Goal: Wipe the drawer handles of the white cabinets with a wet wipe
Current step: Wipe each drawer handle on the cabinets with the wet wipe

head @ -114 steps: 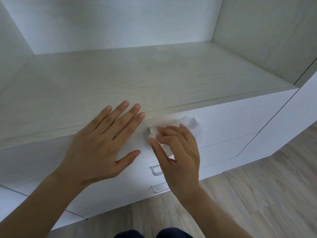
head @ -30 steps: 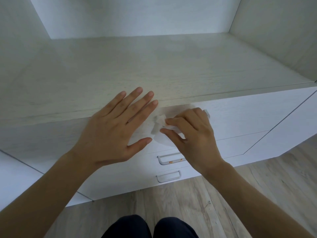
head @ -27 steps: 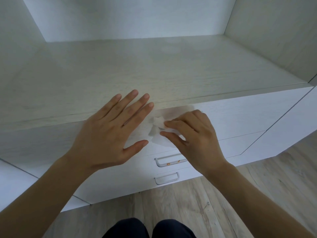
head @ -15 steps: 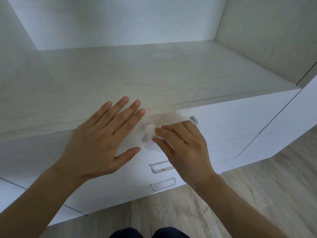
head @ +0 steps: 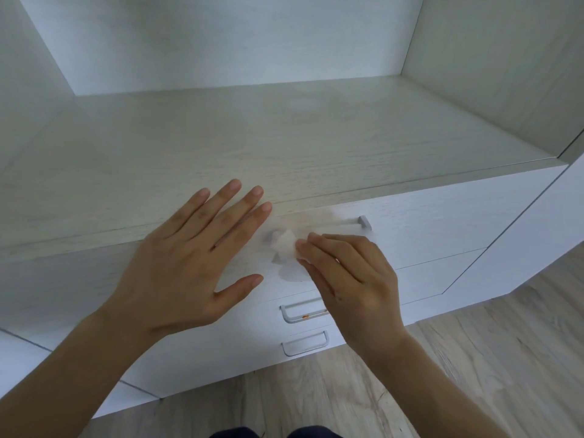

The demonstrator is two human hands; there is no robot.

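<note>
My right hand [head: 350,279] pinches a white wet wipe [head: 286,248] and presses it on the left end of the top drawer handle [head: 344,225], a silver bar on the white cabinet's top drawer front [head: 442,222]. The handle's right end shows bare. My left hand [head: 189,263] lies flat with fingers spread on the drawer front and cabinet edge, left of the wipe, holding nothing. Below are the second drawer handle [head: 300,312], with a small orange spot on it, and the third drawer handle [head: 305,343].
An open wood-grain shelf [head: 284,137] runs above the drawers, closed in by back and side panels. A white cabinet panel [head: 543,235] stands at the right. Light wood floor [head: 474,358] lies below, and my dark trousers show at the bottom edge.
My right hand has slid the wipe leftward along the top handle, uncovering the handle's right end. My left hand has stayed flat on the drawer front.
</note>
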